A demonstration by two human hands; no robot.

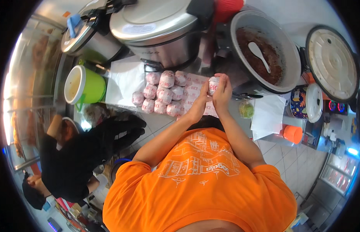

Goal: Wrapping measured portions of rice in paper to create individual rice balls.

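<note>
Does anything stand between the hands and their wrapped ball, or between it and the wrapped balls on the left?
Nothing visible: the left hand and right hand hold the ball directly. Toward the wrapped balls, only the left hand and flat printed paper lie between.

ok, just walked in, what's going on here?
The left hand and right hand hold a paper-wrapped bundle between them. Other wrapped bundles sit grouped to the left, beside bare printed paper. To the right, an open pot holds brown food with a white paddle in it. A co-worker in black is at far left.
</note>
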